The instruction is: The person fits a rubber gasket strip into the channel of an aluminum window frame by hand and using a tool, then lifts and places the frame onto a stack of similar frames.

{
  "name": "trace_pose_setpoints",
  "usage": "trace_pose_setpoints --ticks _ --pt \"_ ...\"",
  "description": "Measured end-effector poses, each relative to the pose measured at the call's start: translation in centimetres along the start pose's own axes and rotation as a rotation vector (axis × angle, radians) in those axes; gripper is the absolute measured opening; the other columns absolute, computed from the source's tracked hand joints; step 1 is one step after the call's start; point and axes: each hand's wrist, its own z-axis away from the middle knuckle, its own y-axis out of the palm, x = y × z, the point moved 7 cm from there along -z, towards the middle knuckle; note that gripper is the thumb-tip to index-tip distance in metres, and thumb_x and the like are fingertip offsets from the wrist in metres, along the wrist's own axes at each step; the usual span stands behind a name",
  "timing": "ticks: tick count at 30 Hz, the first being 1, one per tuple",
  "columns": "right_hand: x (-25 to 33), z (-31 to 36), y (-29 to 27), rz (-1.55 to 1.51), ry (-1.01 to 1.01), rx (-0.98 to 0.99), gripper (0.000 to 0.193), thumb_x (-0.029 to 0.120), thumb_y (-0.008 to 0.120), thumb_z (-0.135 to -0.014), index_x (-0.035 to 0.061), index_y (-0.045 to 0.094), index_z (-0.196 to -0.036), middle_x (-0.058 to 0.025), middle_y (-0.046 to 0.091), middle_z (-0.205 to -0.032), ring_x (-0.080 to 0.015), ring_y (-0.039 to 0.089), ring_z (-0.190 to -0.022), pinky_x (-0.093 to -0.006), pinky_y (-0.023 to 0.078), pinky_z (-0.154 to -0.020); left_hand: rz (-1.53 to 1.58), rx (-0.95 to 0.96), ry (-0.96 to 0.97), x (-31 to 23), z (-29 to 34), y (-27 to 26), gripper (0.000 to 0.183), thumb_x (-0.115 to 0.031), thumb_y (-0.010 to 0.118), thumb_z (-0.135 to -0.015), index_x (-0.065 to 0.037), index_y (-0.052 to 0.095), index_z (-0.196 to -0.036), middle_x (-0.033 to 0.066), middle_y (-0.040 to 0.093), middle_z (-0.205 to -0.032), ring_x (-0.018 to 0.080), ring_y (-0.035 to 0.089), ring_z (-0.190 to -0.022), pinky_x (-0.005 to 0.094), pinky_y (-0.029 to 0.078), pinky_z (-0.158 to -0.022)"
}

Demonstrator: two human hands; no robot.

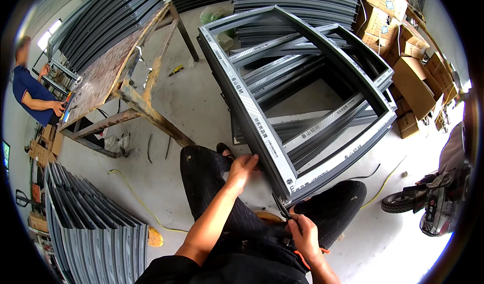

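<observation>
A stack of grey metal window frames (pixel 256 115) with printed protective film stands tilted in front of me, one corner between my knees. My left hand (pixel 243 172) is closed at the left outer side of the top frame, near its lower corner. What its fingertips pinch there is partly hidden. Just below that corner, my right hand (pixel 304 232) grips a thin black strip (pixel 282 207) that runs up to the frame. An orange-handled tool (pixel 302 259) shows beside my right wrist, partly hidden by it.
A worn workbench (pixel 103 70) stands left, with a person (pixel 38 95) behind it. Stacked grey profiles (pixel 101 248) lie at lower left. Cardboard boxes (pixel 413 80) pile up at right, above a parked two-wheeler (pixel 433 203). A yellow cord (pixel 136 196) and a yellow tool (pixel 176 71) lie on the floor.
</observation>
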Motion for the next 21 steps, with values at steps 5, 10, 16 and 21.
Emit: trace_pose_setpoints --ticks 5,10,16,21 --pt "2.9 0.1 -0.4 0.33 -0.286 -0.153 0.014 0.005 0.066 -0.079 -0.0002 0.06 -0.09 -0.0139 0.06 -0.075 -0.0342 0.056 -0.07 -0.0413 0.047 -0.064 0.038 0.074 0.033 1.0 1.8 1.4 0.034 -0.032 0.057 -0.094 0.002 0.06 -0.097 0.008 0.064 -0.079 0.0146 0.064 -0.064 0.0268 0.054 -0.058" --pt "3.8 0.7 -0.1 0.513 -0.329 -0.204 0.018 0.009 0.067 -0.077 0.0016 0.06 -0.093 -0.0115 0.059 -0.076 -0.0308 0.055 -0.07 -0.041 0.045 -0.065 0.065 0.117 -0.03 1.5 4.3 3.9 0.035 -0.032 0.055 -0.095 0.003 0.059 -0.095 0.008 0.063 -0.072 0.0144 0.063 -0.06 0.0264 0.054 -0.057" --pt "3.6 0.3 0.1 0.57 -0.296 -0.181 0.018 0.009 0.067 -0.077 0.0033 0.061 -0.093 -0.0095 0.059 -0.076 -0.0291 0.055 -0.071 -0.0405 0.045 -0.065 0.04 0.061 0.001 2.2 2.8 2.3 0.036 -0.033 0.054 -0.096 0.002 0.058 -0.091 0.0083 0.062 -0.069 0.0151 0.062 -0.056 0.0272 0.053 -0.053" --pt "3.4 -0.2 0.0 0.557 -0.267 -0.153 0.016 0.008 0.067 -0.077 0.0029 0.061 -0.091 -0.0098 0.058 -0.074 -0.0294 0.054 -0.069 -0.0403 0.044 -0.064 0.041 0.004 -0.006 -1.4 -3.8 -1.9 0.039 -0.041 0.057 -0.093 -0.002 0.062 -0.088 0.004 0.061 -0.068 0.0124 0.059 -0.057 0.0259 0.049 -0.052"
